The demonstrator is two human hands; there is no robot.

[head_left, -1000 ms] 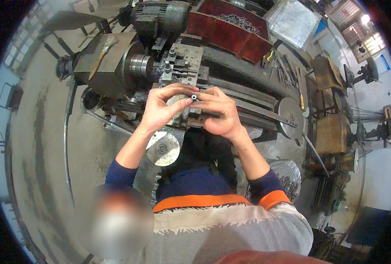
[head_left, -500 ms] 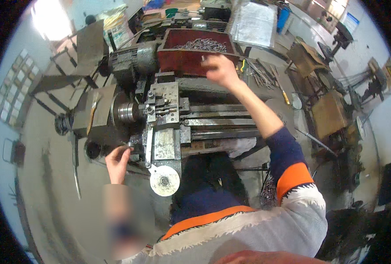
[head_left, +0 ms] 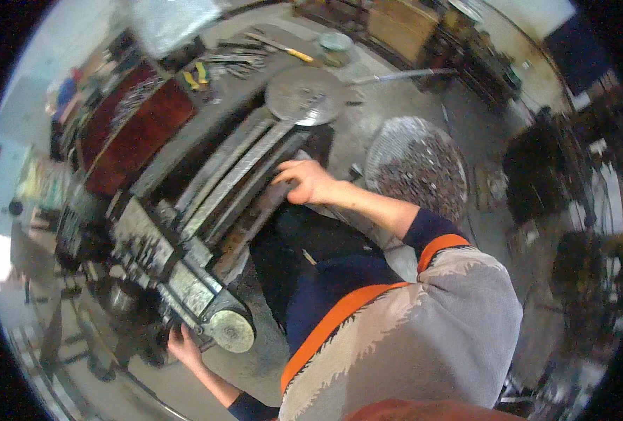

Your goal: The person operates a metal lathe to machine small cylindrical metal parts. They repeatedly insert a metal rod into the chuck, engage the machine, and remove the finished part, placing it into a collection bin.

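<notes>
My left hand (head_left: pixel 183 346) is at the front of a worn lathe, beside the round pale handwheel (head_left: pixel 231 331). Its fingers are closed near a dark fitting under the carriage (head_left: pixel 190 288), but what they hold is hidden. My right hand (head_left: pixel 307 182) is over the front edge of the lathe bed (head_left: pixel 237 172), above my lap. Its fingers are loosely bent and apart, with nothing visible in them. To the right of that hand, on the floor, stands a round pale basket (head_left: pixel 388 133) heaped with small dark metal parts (head_left: pixel 423 175).
A dark red bin (head_left: pixel 139 133) with metal pieces stands behind the lathe. A round metal disc (head_left: pixel 306 95) lies at the bed's far end. Beyond it are several hand tools (head_left: pixel 237 59), a yellow-handled tool (head_left: pixel 297 54), a tin (head_left: pixel 335 48) and a long rod (head_left: pixel 409 74).
The view has swung to the right, bringing the basket of parts into sight. My right hand has come back from the red bin toward my lap. My left hand stays beside the handwheel.
</notes>
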